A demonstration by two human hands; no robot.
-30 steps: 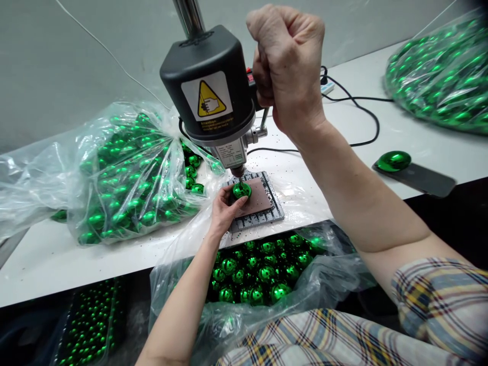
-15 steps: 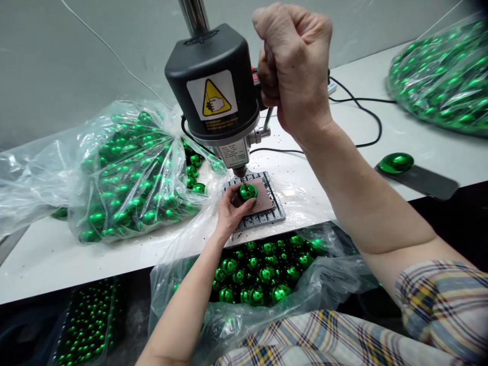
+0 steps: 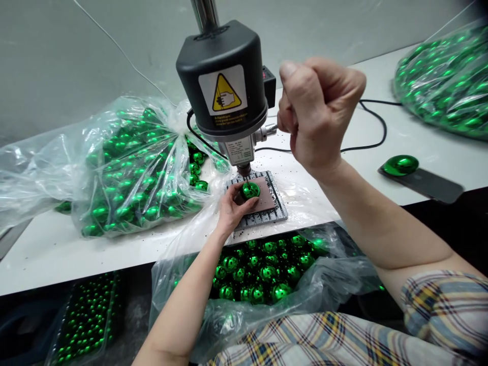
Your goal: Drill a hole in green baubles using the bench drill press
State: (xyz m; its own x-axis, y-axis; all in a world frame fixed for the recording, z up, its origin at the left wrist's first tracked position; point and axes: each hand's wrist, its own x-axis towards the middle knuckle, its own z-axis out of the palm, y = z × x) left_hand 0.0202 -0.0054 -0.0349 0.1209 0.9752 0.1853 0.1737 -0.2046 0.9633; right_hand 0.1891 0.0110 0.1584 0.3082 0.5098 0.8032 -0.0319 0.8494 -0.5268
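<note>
A small bench drill (image 3: 224, 81) with a black motor housing stands on the white table (image 3: 114, 249). My left hand (image 3: 233, 207) pinches a shiny green ball (image 3: 250, 190) against the brown pad (image 3: 264, 199) on the drill's base plate, right under the bit. My right hand (image 3: 318, 114) is a closed fist around the drill's feed lever, level with the chuck at the machine's right side.
A clear bag of green balls (image 3: 129, 168) lies left of the drill, a second bag (image 3: 259, 274) hangs open below the table edge, a third (image 3: 446, 76) sits far right. A black cable (image 3: 369, 127) runs behind. One green ball (image 3: 400, 164) rests on a dark phone (image 3: 430, 185). A tray of balls (image 3: 87, 320) sits lower left.
My right fist has swung down with the lever from above the motor housing to chuck height. The left hand keeps the ball under the bit.
</note>
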